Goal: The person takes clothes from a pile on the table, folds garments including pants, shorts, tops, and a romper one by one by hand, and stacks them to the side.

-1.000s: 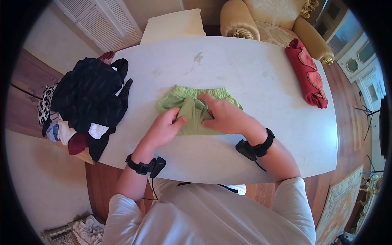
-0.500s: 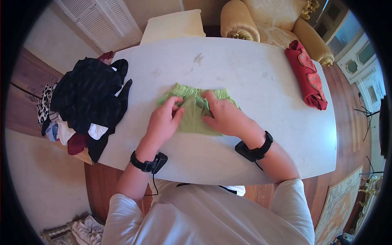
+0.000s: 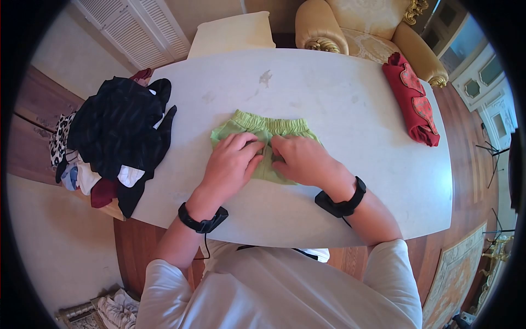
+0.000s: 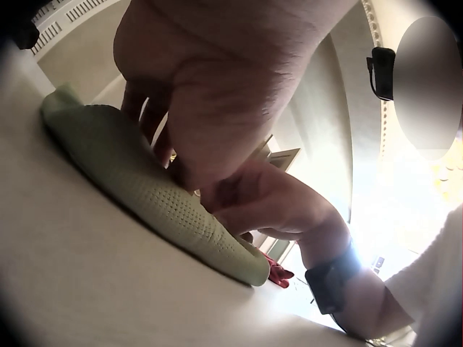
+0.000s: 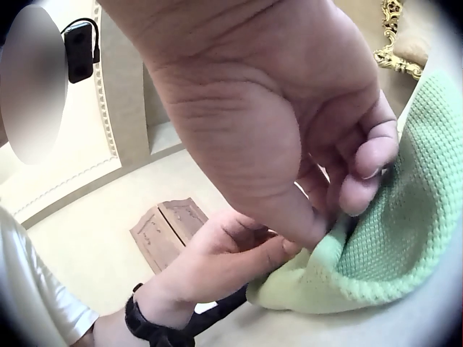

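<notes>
Pale green shorts [image 3: 271, 124] lie on the table, their gathered elastic waistband towards the far side. Bent over the left part of the shorts, the left hand [image 3: 232, 162] pinches the cloth near the middle. The right hand [image 3: 306, 159] grips the fabric just beside it, thumb and curled fingers at a fold. Close up in the right wrist view, the textured green cloth [image 5: 398, 217] bulges up by the right fingertips. In the left wrist view a thick green fold [image 4: 173, 206] runs under both hands, hiding some fingertips.
A heap of dark clothes [image 3: 118, 126] spills over the left end of the white table [image 3: 329, 82]. At the right edge lies a rolled red garment [image 3: 408, 101] with patterned patches. Beyond the far edge stand a gold armchair [image 3: 323, 24] and a cream-covered piece of furniture [image 3: 233, 35].
The left hand has lifted from the lower left part of the shorts and moved up and right, close to the right hand. The right hand's fingers have drawn back from the waistband and curled more.
</notes>
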Demonstrator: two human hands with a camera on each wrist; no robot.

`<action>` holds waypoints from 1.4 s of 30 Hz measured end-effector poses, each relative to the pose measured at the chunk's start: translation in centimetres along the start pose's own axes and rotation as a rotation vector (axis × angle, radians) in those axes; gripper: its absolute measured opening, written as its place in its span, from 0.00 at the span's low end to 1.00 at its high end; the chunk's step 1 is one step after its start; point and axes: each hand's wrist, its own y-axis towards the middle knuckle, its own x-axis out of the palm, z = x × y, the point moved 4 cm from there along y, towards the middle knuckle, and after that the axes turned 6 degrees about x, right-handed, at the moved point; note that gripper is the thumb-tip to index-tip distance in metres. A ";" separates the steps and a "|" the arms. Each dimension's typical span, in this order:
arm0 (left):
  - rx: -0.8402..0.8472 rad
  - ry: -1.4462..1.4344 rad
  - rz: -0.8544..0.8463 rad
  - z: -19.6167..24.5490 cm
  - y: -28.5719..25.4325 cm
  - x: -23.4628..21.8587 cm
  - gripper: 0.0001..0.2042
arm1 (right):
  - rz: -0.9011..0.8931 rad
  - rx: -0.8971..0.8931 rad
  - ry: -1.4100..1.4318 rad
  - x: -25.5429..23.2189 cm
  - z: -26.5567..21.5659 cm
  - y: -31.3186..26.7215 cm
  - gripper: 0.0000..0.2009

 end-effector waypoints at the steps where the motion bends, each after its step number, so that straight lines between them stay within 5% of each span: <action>1: -0.010 -0.004 -0.006 -0.1 0.0 0.2 0.12 | 0.024 0.032 0.000 -0.6 -0.5 -0.1 0.13; 3: -0.006 -0.005 -0.017 -0.3 -0.1 0.5 0.12 | 0.047 0.067 0.001 -0.8 -0.5 -0.2 0.14; 5: -0.006 -0.005 -0.029 -0.5 -0.3 0.7 0.13 | 0.191 -0.186 -0.088 -0.6 -0.9 -0.1 0.20; 8: -0.016 -0.005 -0.067 -0.5 -0.3 0.7 0.13 | 0.077 -0.167 -0.154 0.7 -0.3 -0.1 0.25; 13: -0.077 0.014 0.108 -0.1 -1.2 -0.6 0.10 | 0.087 -0.183 -0.164 0.5 -0.3 -0.5 0.24; 18: -0.047 -0.036 0.011 1.1 -1.5 -0.1 0.09 | 0.066 -0.218 -0.030 -1.4 -0.1 -0.1 0.23; 23: -0.122 -0.070 0.079 1.7 -1.3 -0.9 0.09 | 0.246 -0.087 0.019 -5.6 1.1 -0.5 0.18; 26: -0.095 -0.104 0.031 1.9 -0.7 -0.6 0.16 | 0.221 -0.015 0.041 -6.5 1.5 -0.7 0.17; 28: 0.014 0.133 -0.125 2.5 -0.3 0.9 0.26 | 0.202 0.004 0.015 -6.4 2.1 -0.7 0.17; 31: -0.024 0.074 -0.332 1.3 -0.4 3.3 0.35 | 0.127 0.059 -0.070 -6.0 2.5 -0.8 0.18; 42: -0.035 0.110 -0.438 -0.4 0.2 4.7 0.39 | 0.021 0.142 -0.186 -5.6 3.0 -1.0 0.19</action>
